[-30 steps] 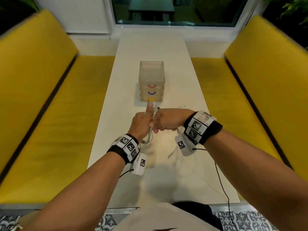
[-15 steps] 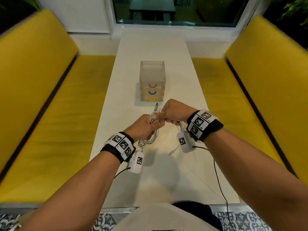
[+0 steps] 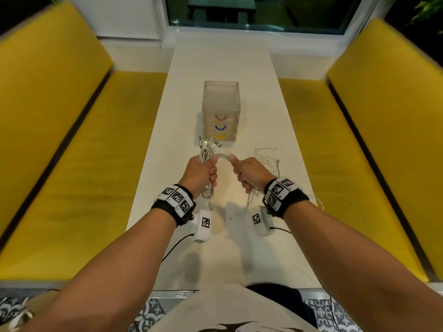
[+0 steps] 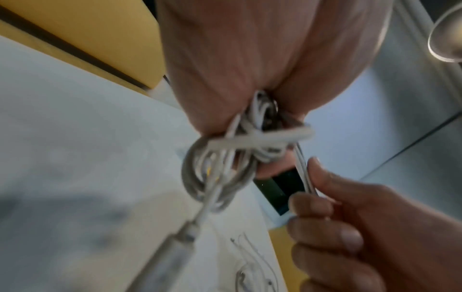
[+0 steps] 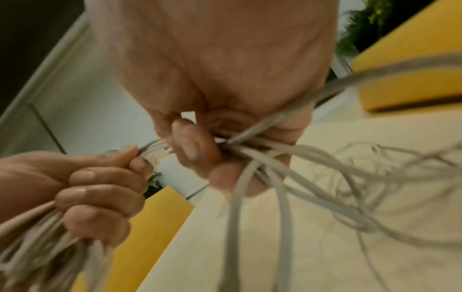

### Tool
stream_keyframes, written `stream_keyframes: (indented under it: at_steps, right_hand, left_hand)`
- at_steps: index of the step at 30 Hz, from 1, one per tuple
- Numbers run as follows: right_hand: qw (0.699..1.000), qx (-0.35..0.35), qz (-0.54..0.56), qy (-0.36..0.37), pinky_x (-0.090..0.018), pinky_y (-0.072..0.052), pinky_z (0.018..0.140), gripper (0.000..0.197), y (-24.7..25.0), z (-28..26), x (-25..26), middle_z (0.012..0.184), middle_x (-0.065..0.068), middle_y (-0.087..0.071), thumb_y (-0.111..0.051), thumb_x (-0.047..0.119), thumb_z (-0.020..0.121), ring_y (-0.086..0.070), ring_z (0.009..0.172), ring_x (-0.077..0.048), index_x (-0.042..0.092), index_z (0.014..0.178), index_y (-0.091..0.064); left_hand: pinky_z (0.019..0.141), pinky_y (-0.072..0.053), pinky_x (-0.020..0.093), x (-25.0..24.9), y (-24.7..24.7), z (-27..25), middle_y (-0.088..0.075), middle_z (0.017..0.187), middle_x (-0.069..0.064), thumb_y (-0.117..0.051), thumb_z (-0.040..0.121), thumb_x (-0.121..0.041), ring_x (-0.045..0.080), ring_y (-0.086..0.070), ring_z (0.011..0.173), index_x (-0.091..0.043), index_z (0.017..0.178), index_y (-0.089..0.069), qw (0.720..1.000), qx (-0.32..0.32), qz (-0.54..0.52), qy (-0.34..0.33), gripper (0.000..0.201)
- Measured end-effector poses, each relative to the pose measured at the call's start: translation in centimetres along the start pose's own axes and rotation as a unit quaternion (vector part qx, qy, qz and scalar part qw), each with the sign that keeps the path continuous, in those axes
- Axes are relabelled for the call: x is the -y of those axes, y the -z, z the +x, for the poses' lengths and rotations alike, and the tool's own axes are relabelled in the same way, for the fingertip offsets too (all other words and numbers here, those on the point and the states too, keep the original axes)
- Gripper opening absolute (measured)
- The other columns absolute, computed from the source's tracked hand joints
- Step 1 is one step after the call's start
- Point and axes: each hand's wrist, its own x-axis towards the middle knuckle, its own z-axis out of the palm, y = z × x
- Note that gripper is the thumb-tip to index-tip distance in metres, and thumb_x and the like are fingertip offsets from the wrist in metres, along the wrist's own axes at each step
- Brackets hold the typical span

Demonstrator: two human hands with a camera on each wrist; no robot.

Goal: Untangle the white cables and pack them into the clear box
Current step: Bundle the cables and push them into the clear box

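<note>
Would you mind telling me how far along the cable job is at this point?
Done: one bundle looks gathered into loops, gripped in the left hand, plugs sticking up. In hand: the right hand holds a cable running to that bundle, plus loose strands. Left: thin cables lie tangled on the table, and no cable is visible in the box; its three drawers look shut.

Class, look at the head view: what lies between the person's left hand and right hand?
A short arc of white cable spans the gap from the left hand to the right hand, above bare table.
</note>
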Motion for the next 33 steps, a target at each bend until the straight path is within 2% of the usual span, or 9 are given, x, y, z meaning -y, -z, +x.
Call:
stream_keyframes:
  at_steps: [4, 10, 13, 16, 18, 22, 25, 29, 33]
  right_hand:
    - [0.986, -0.075, 0.151, -0.018, -0.02, -0.021, 0.042, 0.048, -2.2, 0.0, -0.6, 0.048, 0.007, -0.034, -0.047, 0.052, 0.101, -0.025, 0.04, -0.011, 0.018, 0.066, -0.047]
    - [0.935, -0.053, 0.347, -0.042, -0.024, -0.016, 0.044, 0.024, -3.5, -0.7, 0.4, 0.053, 0.001, -0.034, -0.036, 0.019, 0.094, -0.023, 0.044, -0.014, 0.015, 0.075, -0.048]
    - [0.955, -0.045, 0.293, 0.032, -0.026, -0.02, 0.046, 0.023, -3.9, -1.1, 1.0, 0.057, -0.001, -0.037, -0.036, 0.01, 0.095, -0.029, 0.047, -0.014, 0.013, 0.075, -0.047]
    - [0.983, -0.025, 0.144, 0.111, -0.023, -0.034, 0.041, 0.029, -4.1, -1.6, 1.4, 0.055, -0.006, -0.047, -0.035, -0.004, 0.096, -0.044, 0.04, -0.009, 0.004, 0.075, -0.053]
    - [0.987, -0.015, 0.075, 0.14, -0.024, -0.038, 0.041, 0.029, -3.9, -1.6, 1.4, 0.055, -0.008, -0.052, -0.035, -0.005, 0.095, -0.048, 0.041, -0.011, -0.002, 0.077, -0.058]
    - [0.984, -0.007, 0.062, 0.166, -0.023, -0.038, 0.041, 0.027, -3.3, -1.3, 1.4, 0.058, -0.005, -0.053, -0.035, 0.0, 0.098, -0.048, 0.048, -0.018, 0.002, 0.085, -0.059]
    - [0.978, -0.016, 0.066, 0.199, -0.026, -0.039, 0.044, 0.029, -2.1, -1.6, 2.4, 0.053, -0.002, -0.054, -0.043, 0.008, 0.101, -0.052, 0.046, -0.02, 0.002, 0.078, -0.059]
    - [0.972, -0.029, 0.083, 0.217, -0.032, -0.043, 0.046, 0.033, 0.1, -1.9, 4.6, 0.054, -0.012, -0.056, -0.053, 0.017, 0.1, -0.053, 0.042, -0.025, -0.013, 0.085, -0.056]
    - [0.977, -0.027, 0.023, 0.208, -0.029, -0.044, 0.048, 0.038, 1.4, -1.5, 5.4, 0.054, -0.009, -0.057, -0.06, 0.031, 0.096, -0.054, 0.044, -0.021, 0.001, 0.072, -0.061]
  left_hand:
    - [0.045, -0.035, 0.029, 1.0, -1.2, -0.5, -0.042, 0.054, 0.002, -0.054, 0.101, -0.042, 0.018, -0.036, 0.045, -0.015, 0.074, -0.05, 0.991, -0.085, 0.093, -0.053, 0.039]
    - [0.042, -0.031, 0.027, 0.6, -2.4, -1.3, -0.04, 0.053, 0.002, -0.06, 0.094, -0.054, 0.016, -0.034, 0.044, -0.019, 0.066, -0.048, 0.994, -0.073, 0.06, -0.052, 0.047]
    - [0.041, -0.036, 0.024, 0.1, -2.8, -1.3, -0.05, 0.046, -0.006, -0.067, 0.092, -0.048, 0.011, -0.042, 0.039, -0.015, 0.071, -0.059, 0.995, -0.048, 0.054, -0.063, 0.04]
    - [0.044, -0.044, 0.026, -0.1, -3.0, -1.3, -0.054, 0.047, 0.002, -0.069, 0.09, -0.049, 0.019, -0.052, 0.042, -0.019, 0.06, -0.065, 0.998, -0.027, 0.024, -0.056, 0.042]
    - [0.043, -0.046, 0.028, -0.4, -3.0, -1.2, -0.051, 0.046, 0.009, -0.067, 0.093, -0.043, 0.025, -0.053, 0.041, -0.012, 0.066, -0.062, 0.998, -0.018, 0.013, -0.057, 0.041]
    - [0.041, -0.046, 0.029, -1.3, -3.3, -0.9, -0.053, 0.051, 0.015, -0.054, 0.102, -0.036, 0.028, -0.056, 0.04, -0.003, 0.077, -0.056, 0.992, -0.027, 0.067, -0.099, 0.041]
    - [0.041, -0.044, 0.027, -2.7, -3.5, -0.7, -0.056, 0.047, 0.007, -0.045, 0.106, -0.034, 0.026, -0.058, 0.041, 0.005, 0.076, -0.057, 0.982, -0.036, 0.103, -0.154, 0.051]
    - [0.047, -0.04, 0.023, -5.7, -4.0, 0.5, -0.052, 0.051, -0.004, -0.042, 0.107, -0.036, 0.008, -0.049, 0.045, -0.014, 0.065, -0.053, 0.964, -0.11, 0.115, -0.211, 0.048]
    - [0.051, -0.047, 0.026, -8.0, -4.2, 1.0, -0.066, 0.058, 0.005, -0.04, 0.108, -0.038, 0.013, -0.061, 0.049, -0.01, 0.068, -0.063, 0.97, -0.12, 0.038, -0.208, 0.054]
